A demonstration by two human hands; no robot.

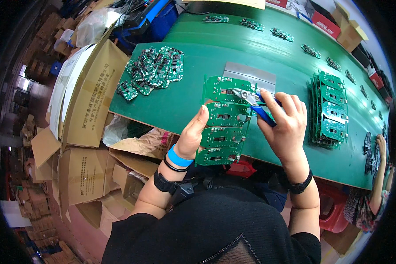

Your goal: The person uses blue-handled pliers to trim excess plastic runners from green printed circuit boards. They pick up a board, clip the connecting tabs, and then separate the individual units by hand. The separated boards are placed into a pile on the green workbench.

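My left hand (192, 134) is closed on the left edge of a green circuit board panel (224, 137), made of several boards joined in a column. The panel is held up over the front edge of the green table. In my right hand (287, 121) is a pair of blue-handled side cutters (262, 110), gripped by the handles. Their metal jaws (242, 94) lie over the top board, near its right side. Whether the jaws touch the panel I cannot tell. Beneath the panel's top right, a grey metal plate (255, 77) lies on the table.
A pile of loose circuit boards (156, 68) lies at the table's left, and a stack of uncut panels (330, 110) at its right. Boards sit spaced along the green conveyor belt (255, 13) behind. Cardboard boxes (88, 97) stand left. A co-worker's hand (381, 147) is at far right.
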